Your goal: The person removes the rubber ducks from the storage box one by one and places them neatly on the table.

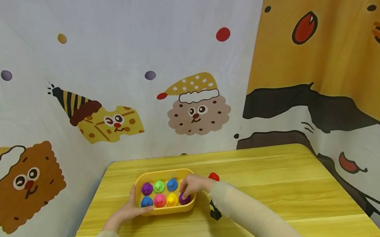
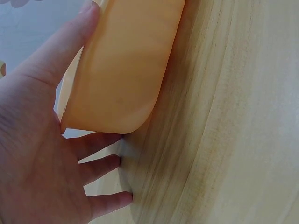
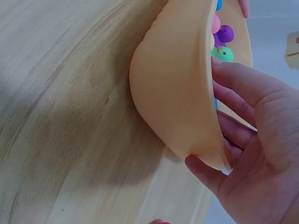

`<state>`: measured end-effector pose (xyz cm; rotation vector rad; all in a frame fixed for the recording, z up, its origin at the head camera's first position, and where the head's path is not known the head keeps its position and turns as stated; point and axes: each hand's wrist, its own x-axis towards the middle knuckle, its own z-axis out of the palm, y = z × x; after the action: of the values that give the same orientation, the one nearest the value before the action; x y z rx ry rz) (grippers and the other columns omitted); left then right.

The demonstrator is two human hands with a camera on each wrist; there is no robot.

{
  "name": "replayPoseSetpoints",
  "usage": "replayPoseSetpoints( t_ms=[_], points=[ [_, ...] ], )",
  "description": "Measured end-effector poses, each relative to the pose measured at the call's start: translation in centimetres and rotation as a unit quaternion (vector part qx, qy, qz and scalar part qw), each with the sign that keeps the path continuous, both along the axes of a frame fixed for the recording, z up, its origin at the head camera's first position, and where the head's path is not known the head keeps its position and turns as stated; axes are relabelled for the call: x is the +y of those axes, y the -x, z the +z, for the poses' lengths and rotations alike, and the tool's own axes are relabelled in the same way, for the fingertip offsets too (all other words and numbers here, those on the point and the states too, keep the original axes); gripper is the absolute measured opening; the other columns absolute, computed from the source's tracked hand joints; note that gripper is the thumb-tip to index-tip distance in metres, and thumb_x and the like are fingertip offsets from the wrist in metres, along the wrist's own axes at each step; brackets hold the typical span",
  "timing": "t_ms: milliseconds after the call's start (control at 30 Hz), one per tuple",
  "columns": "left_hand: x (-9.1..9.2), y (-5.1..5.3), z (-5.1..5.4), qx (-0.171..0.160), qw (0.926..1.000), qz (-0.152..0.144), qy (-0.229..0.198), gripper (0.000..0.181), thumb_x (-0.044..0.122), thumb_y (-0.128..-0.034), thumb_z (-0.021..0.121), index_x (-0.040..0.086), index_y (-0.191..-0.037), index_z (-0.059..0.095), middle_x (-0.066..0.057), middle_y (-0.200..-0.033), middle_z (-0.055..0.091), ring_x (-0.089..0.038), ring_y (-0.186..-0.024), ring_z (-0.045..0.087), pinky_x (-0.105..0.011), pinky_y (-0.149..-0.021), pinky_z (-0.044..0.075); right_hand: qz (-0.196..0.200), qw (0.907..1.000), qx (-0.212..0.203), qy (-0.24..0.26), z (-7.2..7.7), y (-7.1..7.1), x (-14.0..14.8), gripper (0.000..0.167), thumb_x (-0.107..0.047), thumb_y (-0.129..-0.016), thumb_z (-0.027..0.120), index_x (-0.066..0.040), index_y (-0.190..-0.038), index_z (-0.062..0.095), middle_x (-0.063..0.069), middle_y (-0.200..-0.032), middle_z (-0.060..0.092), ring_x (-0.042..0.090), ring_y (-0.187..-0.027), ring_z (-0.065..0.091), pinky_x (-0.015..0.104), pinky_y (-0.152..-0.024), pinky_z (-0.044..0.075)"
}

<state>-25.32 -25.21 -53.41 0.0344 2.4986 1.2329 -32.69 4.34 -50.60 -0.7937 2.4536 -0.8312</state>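
Note:
A yellow basket (image 1: 167, 211) holds several small ducks in two rows. My left hand (image 1: 127, 213) rests at its left end, thumb along the front rim; in the left wrist view the hand (image 2: 46, 140) has straight, spread fingers against the basket (image 2: 126, 70). My right hand (image 1: 194, 184) reaches over the right end, thumb and fingers on a purple duck (image 1: 184, 199). In the right wrist view most fingers of that hand (image 3: 257, 126) are inside the basket (image 3: 175, 84), one fingertip outside its wall; the duck they hold is hidden there.
A red object (image 1: 214, 176) lies on the wooden table (image 1: 272, 195), right of the basket and partly behind the right forearm. Other ducks in the basket include pink (image 1: 160, 200), yellow (image 1: 172, 200) and green (image 1: 159, 187). A printed cloth (image 1: 146, 41) hangs behind the table.

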Motion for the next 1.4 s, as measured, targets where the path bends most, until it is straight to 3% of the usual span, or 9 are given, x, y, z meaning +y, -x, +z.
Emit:
replayPoseSetpoints(
  t_ms=[533,833,1400],
  points=[
    [0.12,-0.09,0.14,0.008,0.9999,-0.002,-0.005,0.129,0.042,-0.0807,0.078,0.003,-0.147,-0.026,-0.039,-0.151,-0.008,-0.060,-0.135,0.007,-0.068,-0.107,0.011,0.010,0.9970,0.042,-0.065,-0.48,-0.29,-0.26,0.016,-0.018,-0.077,0.083,-0.013,-0.091,0.077,-0.013,-0.080,0.065,0.001,-0.073,0.055,0.017,-0.068,0.047],
    [0.20,-0.16,0.33,0.011,0.9998,-0.008,-0.013,0.129,0.040,-0.0807,0.078,0.003,-0.147,-0.026,-0.039,-0.151,-0.009,-0.060,-0.135,0.008,-0.068,-0.107,0.013,0.027,0.9951,0.058,-0.075,-0.85,-0.19,-0.29,0.017,-0.021,-0.077,0.083,-0.014,-0.091,0.077,-0.014,-0.079,0.065,0.001,-0.072,0.055,0.017,-0.067,0.047],
    [0.30,-0.23,0.38,0.011,0.9999,-0.006,-0.001,0.129,0.043,-0.0807,0.077,0.003,-0.147,-0.026,-0.038,-0.152,-0.008,-0.060,-0.135,0.010,-0.070,-0.105,0.014,0.012,0.9970,0.046,-0.060,-0.41,-0.37,-0.30,0.015,-0.016,-0.078,0.082,-0.012,-0.091,0.076,-0.012,-0.079,0.066,0.003,-0.073,0.056,0.018,-0.069,0.048]
  ],
)
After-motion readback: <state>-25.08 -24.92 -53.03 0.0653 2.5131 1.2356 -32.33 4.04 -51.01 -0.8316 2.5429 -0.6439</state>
